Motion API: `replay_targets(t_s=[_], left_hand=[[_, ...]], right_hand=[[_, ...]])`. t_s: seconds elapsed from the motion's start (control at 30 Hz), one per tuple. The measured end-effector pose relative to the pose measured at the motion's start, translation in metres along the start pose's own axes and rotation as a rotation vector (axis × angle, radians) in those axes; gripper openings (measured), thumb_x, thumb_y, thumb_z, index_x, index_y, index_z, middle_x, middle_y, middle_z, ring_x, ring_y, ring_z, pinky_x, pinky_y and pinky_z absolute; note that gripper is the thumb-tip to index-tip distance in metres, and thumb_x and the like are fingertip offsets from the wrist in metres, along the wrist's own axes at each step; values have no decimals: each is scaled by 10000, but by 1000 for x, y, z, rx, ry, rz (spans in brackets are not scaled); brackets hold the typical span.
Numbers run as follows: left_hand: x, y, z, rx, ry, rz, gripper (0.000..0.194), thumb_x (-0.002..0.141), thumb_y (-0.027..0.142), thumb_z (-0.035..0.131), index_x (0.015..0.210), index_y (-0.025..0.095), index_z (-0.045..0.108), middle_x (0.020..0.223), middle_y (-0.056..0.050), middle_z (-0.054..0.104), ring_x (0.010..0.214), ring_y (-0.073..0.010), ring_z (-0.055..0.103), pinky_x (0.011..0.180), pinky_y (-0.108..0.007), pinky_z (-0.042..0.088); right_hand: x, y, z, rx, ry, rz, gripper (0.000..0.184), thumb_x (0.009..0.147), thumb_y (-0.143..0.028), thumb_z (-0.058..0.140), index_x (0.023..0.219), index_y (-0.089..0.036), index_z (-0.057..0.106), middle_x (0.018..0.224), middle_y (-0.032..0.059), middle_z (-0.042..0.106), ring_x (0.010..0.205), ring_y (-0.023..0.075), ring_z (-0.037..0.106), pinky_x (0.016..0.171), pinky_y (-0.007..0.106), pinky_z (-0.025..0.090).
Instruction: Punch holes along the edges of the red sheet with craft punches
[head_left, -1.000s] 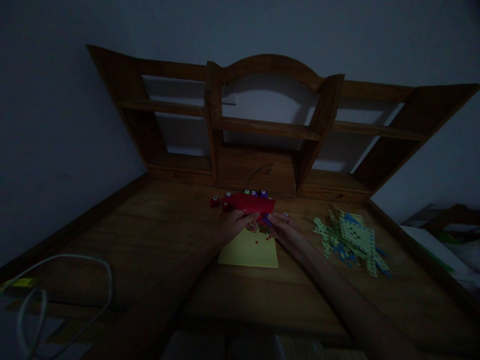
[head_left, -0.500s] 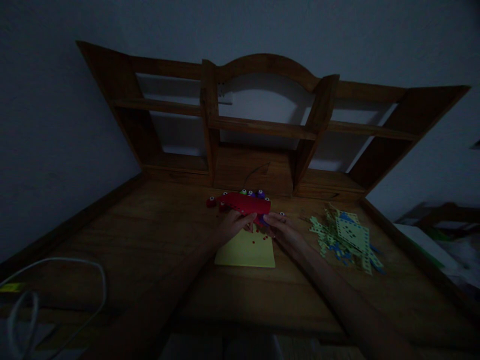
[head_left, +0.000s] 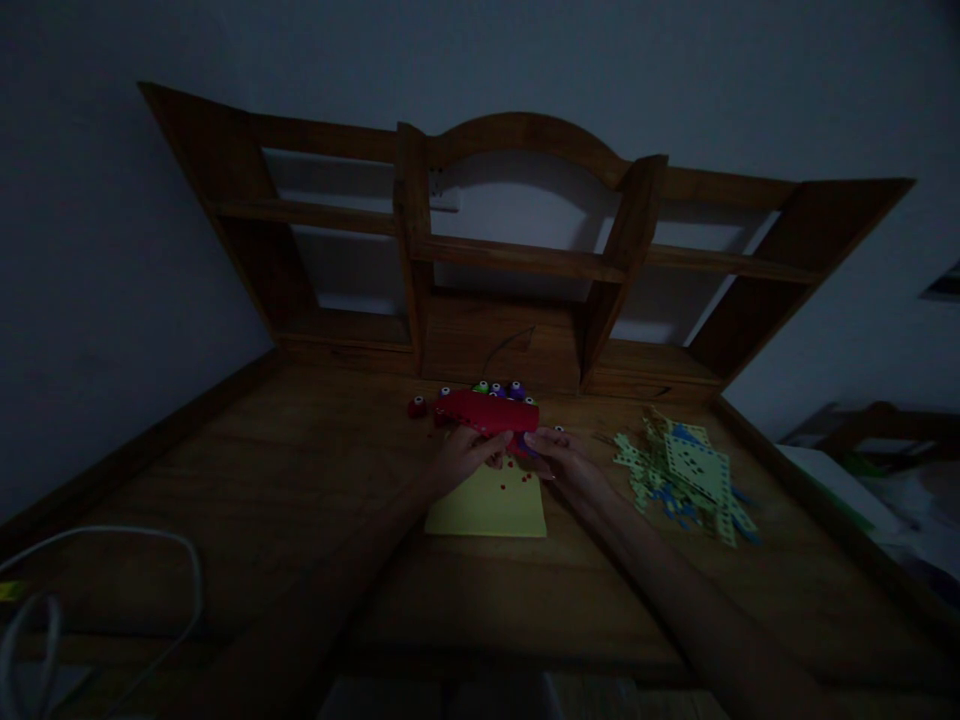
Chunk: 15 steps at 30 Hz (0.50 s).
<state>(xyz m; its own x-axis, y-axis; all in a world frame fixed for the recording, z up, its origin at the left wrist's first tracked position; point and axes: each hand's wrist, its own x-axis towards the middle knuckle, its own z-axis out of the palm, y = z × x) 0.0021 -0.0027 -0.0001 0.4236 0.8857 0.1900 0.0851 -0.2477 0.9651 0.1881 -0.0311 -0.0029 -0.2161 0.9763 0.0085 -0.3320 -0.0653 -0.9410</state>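
Note:
A red paper strip is held just above the wooden desk in dim light. My left hand pinches its near edge. My right hand is closed on a small purple punch at the strip's right end. Under both hands lies a yellow sheet sprinkled with tiny red dots. Several small coloured punches stand in a row behind the strip, with a red one at the left.
A pile of punched green and blue paper scraps lies to the right. A wooden hutch with shelves stands along the desk's back. A white cable loops at the near left corner. Dark clutter sits beyond the desk's right edge.
The view has drifted slightly, so everything sits a little further left. My hands keep their hold on the red strip and the punch.

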Motion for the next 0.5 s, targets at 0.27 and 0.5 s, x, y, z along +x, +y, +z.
replay_targets(t_s=[0.27, 0.5], left_hand=[[-1, 2, 1, 10, -13, -6, 401, 840, 510, 548, 667, 150, 583, 633, -30, 607, 619, -152, 581, 638, -262, 464], [-8, 12, 4, 5, 18, -12, 409, 860, 512, 524, 651, 163, 564, 621, -10, 600, 625, -150, 577, 652, -256, 452]], right_hand=[[1, 2, 0, -11, -16, -7, 230, 678, -343, 813, 786, -167, 713, 594, -23, 557, 439, 50, 247, 425, 245, 114], [-2, -3, 5, -52, -30, -2, 267, 660, -377, 814, 790, -168, 712, 618, -20, 577, 433, 48, 287, 422, 244, 160]])
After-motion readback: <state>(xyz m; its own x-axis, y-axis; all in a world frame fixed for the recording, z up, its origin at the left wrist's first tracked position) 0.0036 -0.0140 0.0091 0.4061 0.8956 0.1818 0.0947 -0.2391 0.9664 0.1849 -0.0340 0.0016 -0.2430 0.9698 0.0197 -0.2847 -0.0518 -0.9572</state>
